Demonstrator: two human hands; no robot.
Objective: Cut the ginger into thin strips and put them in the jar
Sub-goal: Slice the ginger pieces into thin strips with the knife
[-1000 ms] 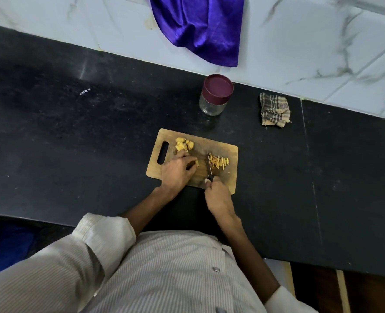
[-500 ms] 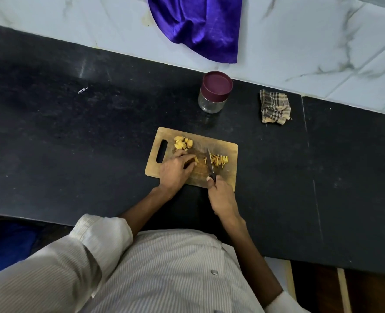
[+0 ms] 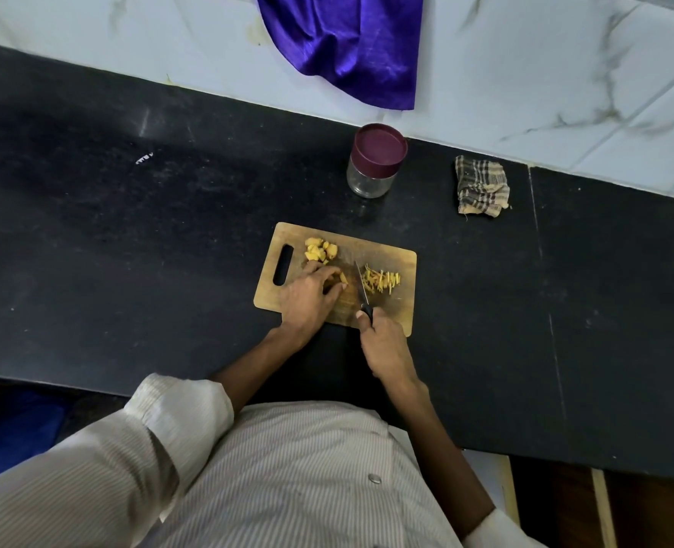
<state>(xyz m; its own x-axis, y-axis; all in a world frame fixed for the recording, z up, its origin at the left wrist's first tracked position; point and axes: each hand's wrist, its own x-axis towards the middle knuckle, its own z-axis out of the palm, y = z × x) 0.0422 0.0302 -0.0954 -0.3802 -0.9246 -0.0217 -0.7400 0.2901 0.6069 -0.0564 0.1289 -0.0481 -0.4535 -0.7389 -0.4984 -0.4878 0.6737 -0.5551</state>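
Note:
A wooden cutting board [image 3: 394,306] lies on the black counter. My left hand [image 3: 307,296] pinches a small ginger piece [image 3: 343,278] against the board's middle. My right hand [image 3: 382,342] grips the black handle of a knife [image 3: 363,288], whose blade lies on the board just right of that piece. A heap of thin ginger strips [image 3: 380,280] lies right of the blade. Several uncut ginger chunks [image 3: 320,249] sit at the board's far left, near its handle slot. A glass jar [image 3: 372,162] with a maroon lid on stands behind the board.
A folded checked cloth [image 3: 481,187] lies at the back right of the counter. A purple cloth [image 3: 347,45] hangs over the white marble wall. The counter's front edge runs just before my body.
The knife blade has shifted slightly right, next to the strip heap. My left hand has kept hold of the ginger piece. The view has moved a little.

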